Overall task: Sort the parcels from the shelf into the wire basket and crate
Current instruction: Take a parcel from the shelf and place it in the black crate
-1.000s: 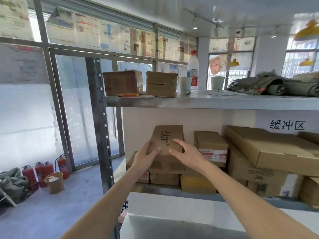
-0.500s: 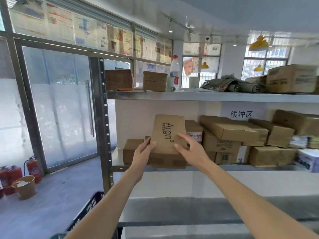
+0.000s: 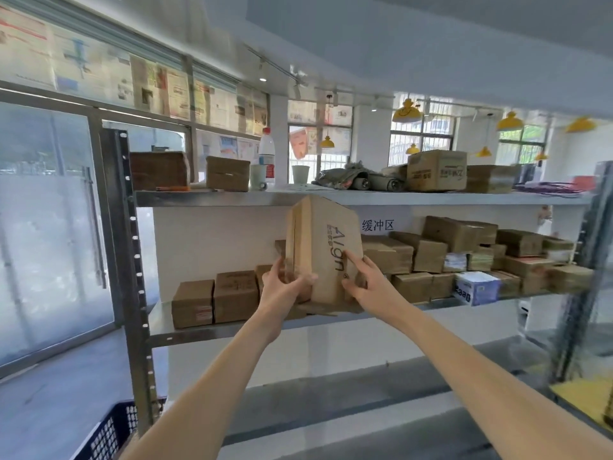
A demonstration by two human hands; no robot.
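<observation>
The person is holding a tall brown parcel (image 3: 326, 250) upright in front of the middle shelf (image 3: 185, 330), its top reaching the upper shelf's edge. Both hands are gripping it low down. The left hand (image 3: 285, 287) is wrapping around the narrow left side near the bottom, thumb across the front corner. The right hand (image 3: 365, 280) is pressing on the printed face, forefinger pointing up along the lettering, the other fingers curling round the lower right edge. Each grip is closed on the parcel; neither looks tight.

Both arms are reaching forward and slightly up, almost straight, wrists bending a little inward toward the parcel.

To my eye this is the carry-off step: the parcel is looking clear of the stack, so it wants drawing back toward the body before turning. With both holds this low on a tall box, I would be sliding one hand higher or under the base so it is not tipping. A dark blue crate (image 3: 112, 429) is showing at the lower left, by the shelf's post. The wire basket is not in view, so I cannot say which of the two this parcel belongs in.

Other boxes (image 3: 215, 297) are sitting on the shelf behind.
</observation>
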